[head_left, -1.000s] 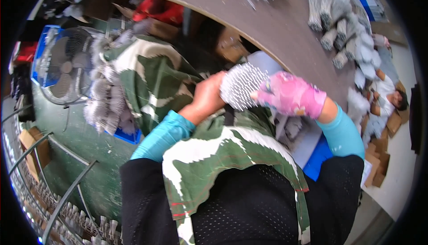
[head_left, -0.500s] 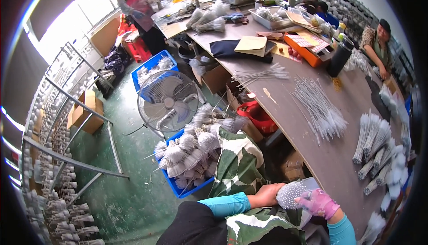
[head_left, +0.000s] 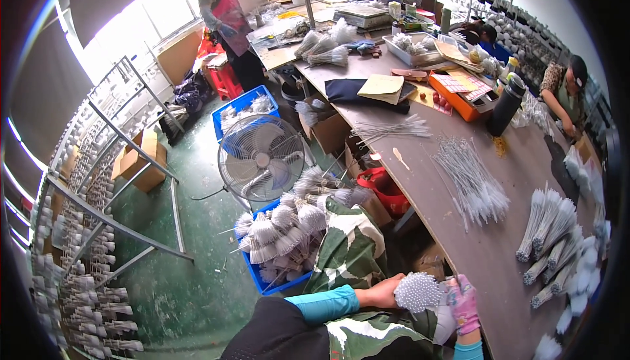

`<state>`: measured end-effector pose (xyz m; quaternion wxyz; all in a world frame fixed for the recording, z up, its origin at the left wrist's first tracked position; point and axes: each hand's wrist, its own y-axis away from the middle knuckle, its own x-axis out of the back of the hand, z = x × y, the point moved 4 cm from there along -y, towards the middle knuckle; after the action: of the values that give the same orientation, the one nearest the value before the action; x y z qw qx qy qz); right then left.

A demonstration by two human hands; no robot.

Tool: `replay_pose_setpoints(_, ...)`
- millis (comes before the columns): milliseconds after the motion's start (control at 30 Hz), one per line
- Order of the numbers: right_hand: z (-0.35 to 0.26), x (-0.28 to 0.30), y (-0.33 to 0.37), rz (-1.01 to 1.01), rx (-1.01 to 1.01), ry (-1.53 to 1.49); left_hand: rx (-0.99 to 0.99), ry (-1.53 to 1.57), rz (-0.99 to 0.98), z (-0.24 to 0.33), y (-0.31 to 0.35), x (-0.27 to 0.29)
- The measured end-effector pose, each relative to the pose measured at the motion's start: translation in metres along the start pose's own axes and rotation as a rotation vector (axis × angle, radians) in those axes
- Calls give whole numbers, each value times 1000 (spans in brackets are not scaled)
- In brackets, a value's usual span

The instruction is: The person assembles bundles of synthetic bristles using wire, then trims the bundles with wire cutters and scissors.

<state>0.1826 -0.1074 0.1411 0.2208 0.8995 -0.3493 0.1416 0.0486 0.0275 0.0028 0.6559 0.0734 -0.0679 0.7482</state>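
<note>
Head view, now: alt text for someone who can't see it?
A left hand grips a round bundle, dotted white end showing, a pink-gloved right hand beside it near a brown worktable. A blue crate of white bristly bundles and a floor fan are farther left.

Legible text, numbers and signs: none. The sheet [head_left: 478, 83] at the orange box [head_left: 453, 103] carries a red-and-white grid; any characters in it are too small to read. The fan [head_left: 262, 159] has a pale disc at its hub; lettering there cannot be resolved. The same applies to the black flask [head_left: 505, 105].
</note>
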Motion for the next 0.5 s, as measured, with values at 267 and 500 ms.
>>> replay_pose_setpoints(267, 19, -30, 14, -10, 108, -65, 103, 254, 26, 12, 12, 6)
replay_pose_setpoints(500, 19, -40, 42, 113, 283, 203, 17, 58, 144, 19, 23, -12)
